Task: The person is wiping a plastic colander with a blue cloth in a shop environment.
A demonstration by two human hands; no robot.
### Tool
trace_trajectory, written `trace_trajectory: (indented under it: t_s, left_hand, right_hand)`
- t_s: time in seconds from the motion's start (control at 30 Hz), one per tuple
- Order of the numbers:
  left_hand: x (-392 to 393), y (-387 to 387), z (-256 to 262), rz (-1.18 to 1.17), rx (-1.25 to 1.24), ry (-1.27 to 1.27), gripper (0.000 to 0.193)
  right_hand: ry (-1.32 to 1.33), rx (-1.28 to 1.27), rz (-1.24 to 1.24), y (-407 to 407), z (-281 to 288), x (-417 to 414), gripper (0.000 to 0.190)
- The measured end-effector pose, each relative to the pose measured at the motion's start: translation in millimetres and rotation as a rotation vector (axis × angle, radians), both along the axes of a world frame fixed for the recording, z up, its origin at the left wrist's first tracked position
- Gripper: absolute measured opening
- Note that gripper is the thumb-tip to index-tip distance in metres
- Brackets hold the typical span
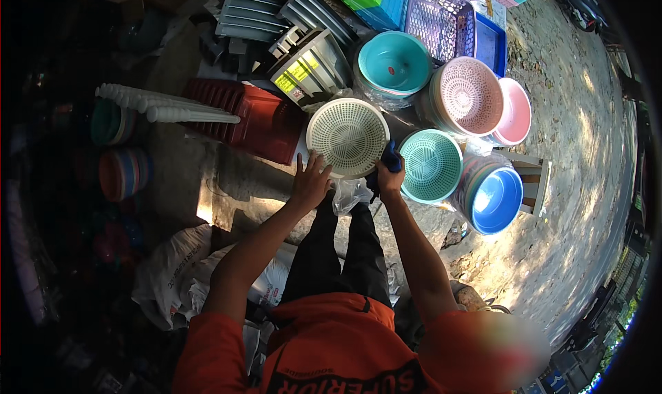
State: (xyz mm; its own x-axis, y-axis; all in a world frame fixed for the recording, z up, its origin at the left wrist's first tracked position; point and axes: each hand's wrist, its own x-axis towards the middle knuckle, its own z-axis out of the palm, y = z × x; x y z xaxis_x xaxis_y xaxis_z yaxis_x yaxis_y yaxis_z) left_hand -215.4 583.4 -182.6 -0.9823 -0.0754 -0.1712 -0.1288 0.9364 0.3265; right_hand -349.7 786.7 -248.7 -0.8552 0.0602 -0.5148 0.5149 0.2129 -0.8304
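A round cream plastic colander basket (347, 138) sits before me, its open top facing up, with clear plastic wrap (347, 196) hanging below its near side. My left hand (310, 184) lies against its near left rim, fingers spread. On the near right, my right hand (390, 177) clutches a dark blue cloth (392, 157) beside the rim; its fingers are partly hidden. Just right of that hand stands a mint green colander basket (432, 165). Behind the cream one is a teal plastic basin (394, 62) on a wrapped stack.
Pink colanders (468, 96), a pink basin (514, 112) and stacked basins topped by a blue one (496, 200) stand right. Left are a dark red plastic crate (266, 122), white poles (170, 107) and grey plastic bins (315, 68). White sacks (178, 270) lie near my legs.
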Motion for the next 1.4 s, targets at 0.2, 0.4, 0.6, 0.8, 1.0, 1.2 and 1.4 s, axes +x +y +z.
trace_trajectory:
  t_s: [0.2,0.4,0.6,0.8,1.0,1.2,1.4]
  left_hand:
    - [16,-12,-14,0.048,-0.055,-0.213,0.045]
    - [8,32,-12,0.073,0.132,-0.109,0.044]
    - [-69,104,-20,0.353,0.848,-0.282,0.055]
    - [-118,136,-29,0.549,1.045,-0.386,0.072]
    - [-130,146,-10,0.591,1.012,-0.251,0.07]
    - [-122,125,30,0.632,1.083,-0.101,0.04]
    - [-80,96,99,0.501,1.279,-0.025,0.047]
  right_hand:
    - [-0.148,0.226,0.178,-15,6,2,0.054]
    - [-0.009,-0.015,0.101,49,63,11,0.033]
    - [0.347,0.408,-0.015,165,37,-39,0.037]
    - [0.17,0.22,0.054,185,37,-59,0.035]
    - [0.083,0.107,-0.036,184,40,-55,0.029]
    - [0.142,-0.044,-0.115,190,80,-26,0.036]
    - [-0.04,-0.262,-0.13,195,183,27,0.039]
